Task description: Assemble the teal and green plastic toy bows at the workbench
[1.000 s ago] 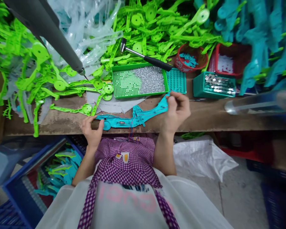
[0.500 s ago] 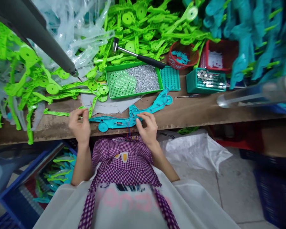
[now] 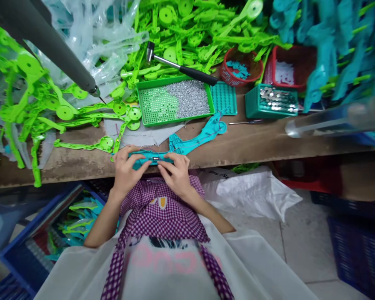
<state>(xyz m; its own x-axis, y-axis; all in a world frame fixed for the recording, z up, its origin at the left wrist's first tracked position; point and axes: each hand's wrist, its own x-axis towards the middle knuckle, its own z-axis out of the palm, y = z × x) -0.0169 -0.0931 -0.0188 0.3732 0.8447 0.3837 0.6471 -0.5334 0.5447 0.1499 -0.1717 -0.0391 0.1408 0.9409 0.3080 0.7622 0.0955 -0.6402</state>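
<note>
A long blue plastic shell [image 3: 200,135] lies along the table's front edge, with thin wires along it and a small silver part [image 3: 155,158] set in its left section. My left hand [image 3: 126,168] grips that left section, thumb at the near edge and fingers over the top, the thumb tip close to the silver part. From the other side, my right hand [image 3: 176,173] has its thumb and fingers closed on the shell just right of the silver part. Both hands cover much of the shell's left half. Bright green plastic pieces [image 3: 106,143] lie just beyond my left hand.
A green tray [image 3: 140,104] of screws, a hammer [image 3: 196,75], red baskets [image 3: 228,77] and a teal box [image 3: 253,106] of shiny round metal parts stand beyond. A grey electric screwdriver [image 3: 78,75] hangs at upper left. Green and clear plastic pieces are heaped behind.
Both hands have moved inward along the shell, the left to the right and the right to the left. They now meet around the silver part.
</note>
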